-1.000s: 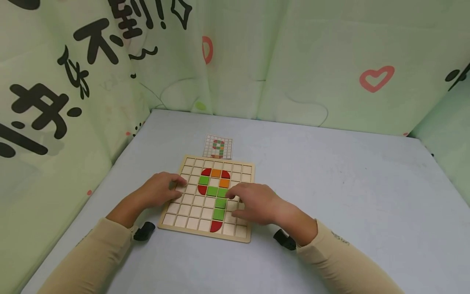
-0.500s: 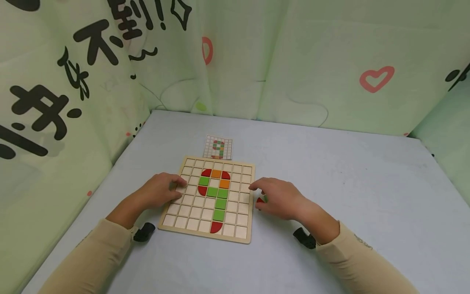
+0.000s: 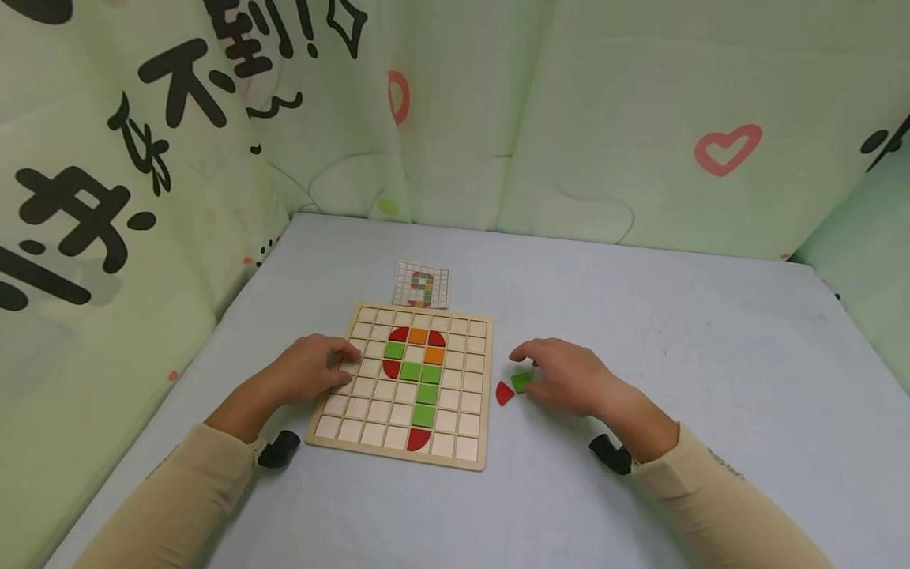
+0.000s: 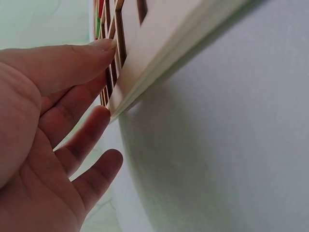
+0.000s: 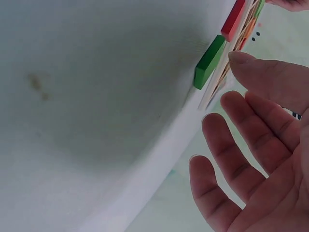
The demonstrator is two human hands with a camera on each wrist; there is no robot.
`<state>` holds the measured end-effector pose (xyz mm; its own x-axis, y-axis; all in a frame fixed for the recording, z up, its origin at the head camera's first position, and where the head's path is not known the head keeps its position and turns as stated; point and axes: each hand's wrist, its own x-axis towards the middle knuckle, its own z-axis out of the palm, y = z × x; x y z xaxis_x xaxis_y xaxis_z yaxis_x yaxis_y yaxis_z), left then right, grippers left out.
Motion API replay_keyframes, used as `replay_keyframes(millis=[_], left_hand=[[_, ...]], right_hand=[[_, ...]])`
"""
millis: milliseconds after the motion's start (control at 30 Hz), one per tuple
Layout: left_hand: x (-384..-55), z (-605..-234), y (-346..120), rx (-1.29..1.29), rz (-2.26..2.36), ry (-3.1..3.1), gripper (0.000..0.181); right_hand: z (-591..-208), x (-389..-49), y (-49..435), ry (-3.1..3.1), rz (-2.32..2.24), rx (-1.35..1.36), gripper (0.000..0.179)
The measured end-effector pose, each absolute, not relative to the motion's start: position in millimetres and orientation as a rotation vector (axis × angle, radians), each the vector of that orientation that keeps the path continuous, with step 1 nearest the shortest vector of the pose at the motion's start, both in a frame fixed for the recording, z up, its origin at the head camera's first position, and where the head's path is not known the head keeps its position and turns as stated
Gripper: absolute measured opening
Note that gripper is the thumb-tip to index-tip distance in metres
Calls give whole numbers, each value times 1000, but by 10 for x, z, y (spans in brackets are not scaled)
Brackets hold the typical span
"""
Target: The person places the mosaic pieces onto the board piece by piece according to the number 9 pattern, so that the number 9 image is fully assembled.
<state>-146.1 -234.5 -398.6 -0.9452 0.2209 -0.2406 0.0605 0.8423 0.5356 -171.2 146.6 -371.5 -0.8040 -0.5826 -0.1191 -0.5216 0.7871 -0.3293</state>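
Observation:
A wooden grid board [image 3: 465, 450] lies on the table with red rounded tiles, two orange square tiles and several green square tiles set in its cells, forming a 9-like figure. My left hand [image 3: 307, 368] rests at its left edge, thumb and index fingertip on the board; the left wrist view shows the other fingers loosely spread. To the right of the board lie a loose red quarter-round tile [image 3: 504, 393] and a loose green square tile [image 3: 521, 382]. Over the green tile hovers my right hand [image 3: 569, 378], fingers relaxed and holding nothing, thumb close to the tile.
Behind the board lies a small pattern card [image 3: 422, 284] showing a similar figure on a grid. A pale green printed curtain [image 3: 604, 103] stands round the table [image 3: 675, 340]. Black wrist cameras hang below both wrists.
My right hand has moved right, off the board, to the loose tiles, uncovering the board's right side and the red tile. My left hand has stayed in place.

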Motion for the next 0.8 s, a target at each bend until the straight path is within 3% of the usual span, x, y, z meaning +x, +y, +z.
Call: replay_keyframes(millis=[800], left_hand=[[-1531, -4009, -2368, 244, 812, 2761, 29]], right_hand=[[-3815, -1793, 1501, 2766, -380, -880, 24]])
